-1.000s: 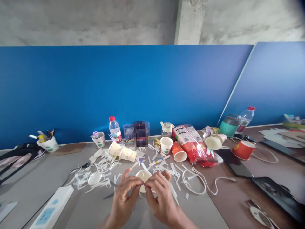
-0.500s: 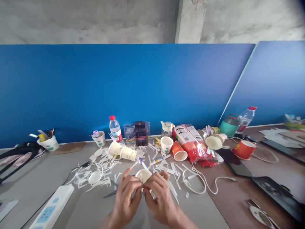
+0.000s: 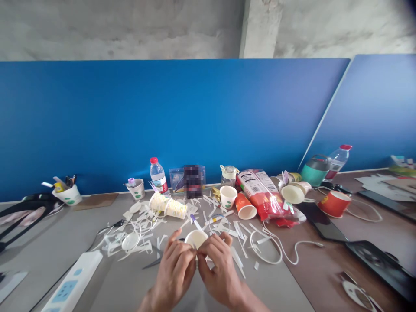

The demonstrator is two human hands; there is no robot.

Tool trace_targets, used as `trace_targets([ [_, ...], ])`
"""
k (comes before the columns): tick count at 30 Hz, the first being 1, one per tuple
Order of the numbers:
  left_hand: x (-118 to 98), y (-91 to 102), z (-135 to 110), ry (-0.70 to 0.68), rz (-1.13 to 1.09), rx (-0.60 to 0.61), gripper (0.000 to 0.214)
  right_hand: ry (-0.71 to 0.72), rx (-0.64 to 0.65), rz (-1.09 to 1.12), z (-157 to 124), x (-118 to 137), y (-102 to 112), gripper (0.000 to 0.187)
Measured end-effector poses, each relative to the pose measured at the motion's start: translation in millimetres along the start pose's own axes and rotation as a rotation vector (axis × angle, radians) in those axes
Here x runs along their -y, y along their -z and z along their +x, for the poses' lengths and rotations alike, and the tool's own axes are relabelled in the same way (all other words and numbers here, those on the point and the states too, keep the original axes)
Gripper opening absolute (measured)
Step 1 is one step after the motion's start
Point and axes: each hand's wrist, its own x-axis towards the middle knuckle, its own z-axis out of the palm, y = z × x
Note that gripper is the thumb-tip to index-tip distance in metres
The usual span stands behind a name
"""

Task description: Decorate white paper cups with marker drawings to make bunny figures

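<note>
A white paper cup (image 3: 196, 238) stands in front of me, its open top facing up and its lower part hidden by my fingers. My left hand (image 3: 177, 265) is closed, thumb and fingers pinched at the cup's near rim. From the other side my right hand (image 3: 218, 263) pinches the same rim, the fingertips of both hands nearly meeting. Beside my left hand lies a dark pointed blade (image 3: 152, 263), partly covered. Just behind the cup is a marker with a purple cap (image 3: 194, 219). White paper strips (image 3: 238, 259) are scattered around.
Patterned paper cups (image 3: 175, 209), an orange cup (image 3: 245, 207) and a red snack bag (image 3: 263, 197) lie toward the back. A power strip (image 3: 73, 281) is at left, a white cable (image 3: 276, 260) at right. Phones (image 3: 377, 264) rest on the brown desk; a blue partition (image 3: 195, 112) stands behind.
My fingers have shifted slightly at the near rim, and more of the cup's opening shows. The whole view has moved a little; the other objects stay in place.
</note>
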Motion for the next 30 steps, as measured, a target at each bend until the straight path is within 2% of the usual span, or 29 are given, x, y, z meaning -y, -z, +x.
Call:
trace_targets([
  [7, 2.0, -5.1, -4.3, 0.075, -0.057, 0.019, 0.022, -0.002, 0.016, 0.010, -0.5, -0.6, 0.8, 0.024],
  [21, 2.2, -1.7, -2.8, 0.012, 0.031, 0.032, 0.021, -0.012, -0.006, -0.043, -3.3, -1.4, -4.7, 0.026],
  [30, 2.5, -5.8, -1.9, 0.162, -0.124, -0.022, 0.021, -0.005, -0.002, -0.036, -3.8, -3.1, -4.4, 0.024],
])
